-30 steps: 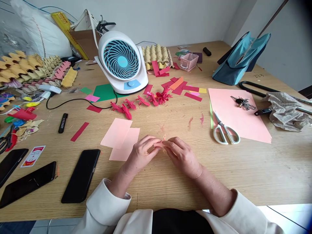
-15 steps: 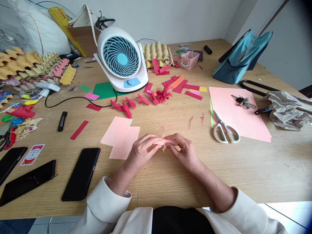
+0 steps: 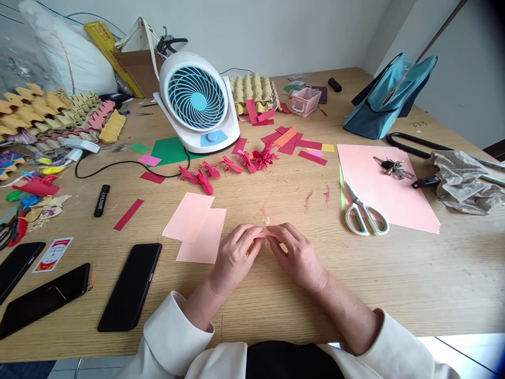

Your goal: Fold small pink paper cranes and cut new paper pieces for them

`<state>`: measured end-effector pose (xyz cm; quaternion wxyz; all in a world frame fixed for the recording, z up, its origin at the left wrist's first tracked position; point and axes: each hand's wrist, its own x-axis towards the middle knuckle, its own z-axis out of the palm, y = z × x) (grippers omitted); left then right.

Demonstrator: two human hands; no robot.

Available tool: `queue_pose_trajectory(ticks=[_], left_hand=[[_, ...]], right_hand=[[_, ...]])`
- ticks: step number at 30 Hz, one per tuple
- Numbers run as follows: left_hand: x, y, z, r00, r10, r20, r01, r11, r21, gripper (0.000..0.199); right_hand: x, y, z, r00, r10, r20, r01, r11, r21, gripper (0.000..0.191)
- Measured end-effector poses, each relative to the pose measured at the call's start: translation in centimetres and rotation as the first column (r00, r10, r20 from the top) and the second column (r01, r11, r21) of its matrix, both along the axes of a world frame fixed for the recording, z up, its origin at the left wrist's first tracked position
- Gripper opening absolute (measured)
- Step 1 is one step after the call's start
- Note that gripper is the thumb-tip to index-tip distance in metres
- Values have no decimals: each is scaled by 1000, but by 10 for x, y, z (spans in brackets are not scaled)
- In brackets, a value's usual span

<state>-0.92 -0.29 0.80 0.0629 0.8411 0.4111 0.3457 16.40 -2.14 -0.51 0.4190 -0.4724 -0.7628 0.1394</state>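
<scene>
Left hand (image 3: 237,253): it has slid a little closer to the right hand (image 3: 298,256) since half a second ago, and its fingers bend more now. Thumb and fingers pinch one side of the small pink paper (image 3: 267,232).
Right hand: thumb and fingers pinch the other side, so the tips of both hands meet.
Small pink paper: it is between the fingertips, near the middle of the desk (image 3: 434,284). Fingers hide most of it, but thin pale ends stick out at the top.
Pink sheets (image 3: 187,216): two lie just beside the left hand, one partly on top of the other.
Scissors (image 3: 363,213): they have white handles and lie to the right, well apart from the right hand, by the corner of the big pink paper (image 3: 410,202).
Keys (image 3: 394,167): they sit on that big paper.
Red paper shapes (image 3: 232,164): they lie in a row past the hands, in front of the white and blue fan (image 3: 197,100).
Phone (image 3: 130,287): this black one lies flat, left of the left hand.
Marker (image 3: 101,201): it is black, near a red strip (image 3: 128,214).
</scene>
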Motion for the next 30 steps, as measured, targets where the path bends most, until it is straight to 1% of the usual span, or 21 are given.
queue_pose_trajectory(ticks=[5, 11, 14, 17, 20, 25, 30], left_hand=[[-2, 3, 2, 1000, 6, 11, -6, 1000, -9, 17], [-9, 10, 5, 994, -96, 45, 97, 995, -14, 18], [-13, 13, 6, 987, -144, 77, 145, 989, -14, 17], [-15, 14, 5, 984, -159, 82, 161, 987, -14, 16], [-14, 12, 5, 989, -142, 48, 142, 990, 16, 17], [-9, 5, 4, 996, -61, -59, 68, 991, 112, 20], [-5, 1, 1, 996, -19, -91, 31, 991, 133, 25]], right_hand=[[3, 2, 4, 1000, 18, -1, -18, 999, -31, 23], [9, 6, 10, 988, 82, -128, -97, 989, -111, 15], [11, 8, 10, 982, 105, -157, -124, 986, -115, 16], [10, 8, 10, 983, 97, -156, -115, 987, -113, 17], [8, 6, 9, 991, 78, -112, -88, 992, -94, 16], [4, 3, 5, 1000, 8, -12, -8, 999, -35, 17], [2, 2, 3, 998, -23, 55, 23, 1000, -1, 15]])
